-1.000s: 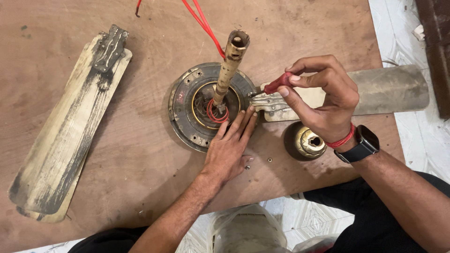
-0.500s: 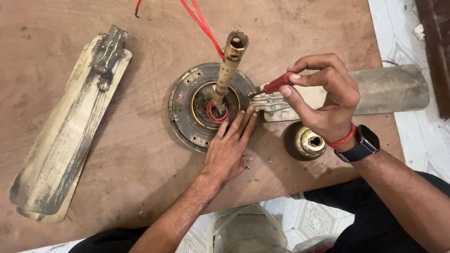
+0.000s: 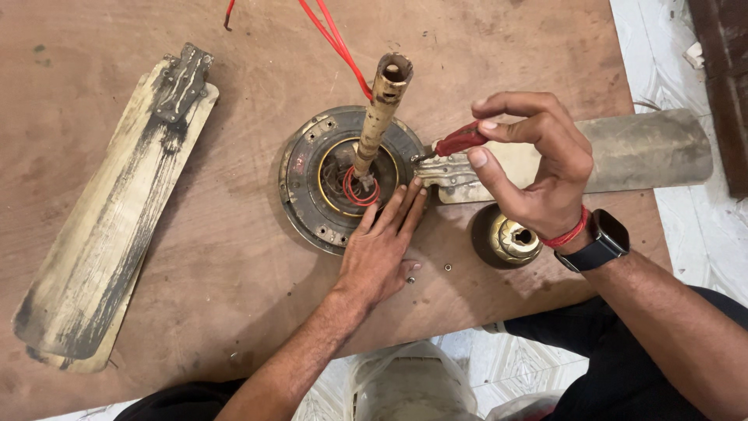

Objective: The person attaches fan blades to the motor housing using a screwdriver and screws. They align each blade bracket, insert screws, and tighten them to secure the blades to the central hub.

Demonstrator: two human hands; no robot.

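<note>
Partly hidden under the right hand (image 3: 538,175), the screwdriver (image 3: 460,141) shows only its red handle, pinched between thumb and fingertips; its tip, at the bracket (image 3: 448,173) of the attached blade (image 3: 623,152), is too small to make out. Flat and open, the left hand (image 3: 382,249) presses on the motor (image 3: 343,175), covering its near rim. Round, dark and grimy, the motor sits mid-board on the brown board (image 3: 234,273), a worn rod (image 3: 379,117) rising tilted from its centre with red wires (image 3: 335,39) coiled at the base. Two loose blades (image 3: 109,226) lie stacked at left, well apart. A brass cup (image 3: 514,238) stands just beside the right wrist.
</note>
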